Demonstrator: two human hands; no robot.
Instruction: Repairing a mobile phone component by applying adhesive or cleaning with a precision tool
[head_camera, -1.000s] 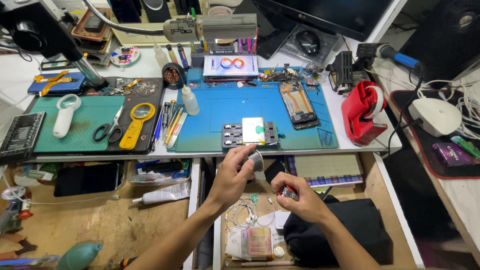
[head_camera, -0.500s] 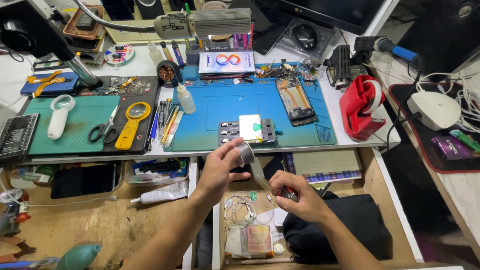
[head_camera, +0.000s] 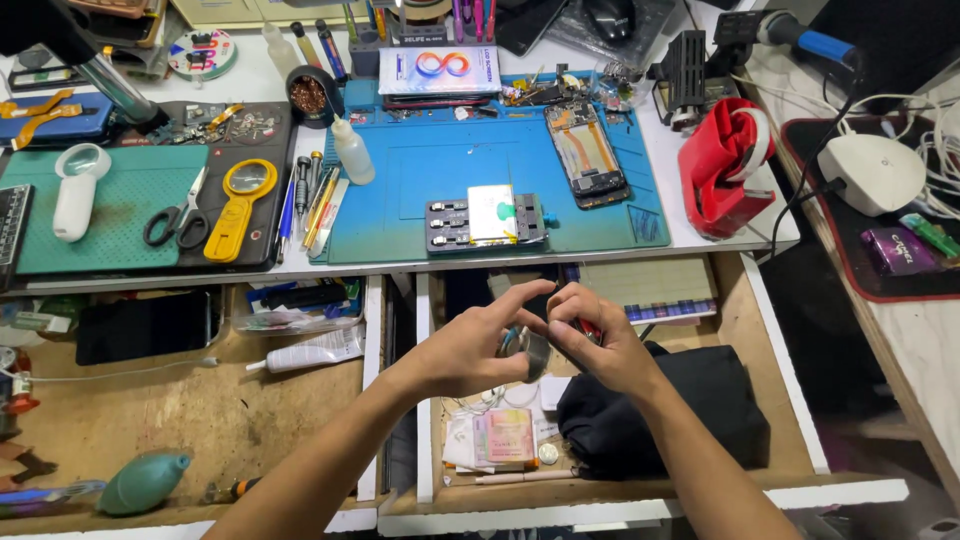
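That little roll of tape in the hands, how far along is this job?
Done: an opened phone lies on the blue mat. In hand: the left hand holds a small tape roll while the right hand picks at it. Left: no tape shows on the phone yet.

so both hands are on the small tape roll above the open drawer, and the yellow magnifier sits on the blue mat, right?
Not quite. The head view shows the yellow magnifier on the black tray beside the scissors, not the blue mat. Left hand and right hand do hold the tape roll over the drawer.

left hand (head_camera: 470, 350) bare | right hand (head_camera: 600, 345) bare | forearms unsleeved
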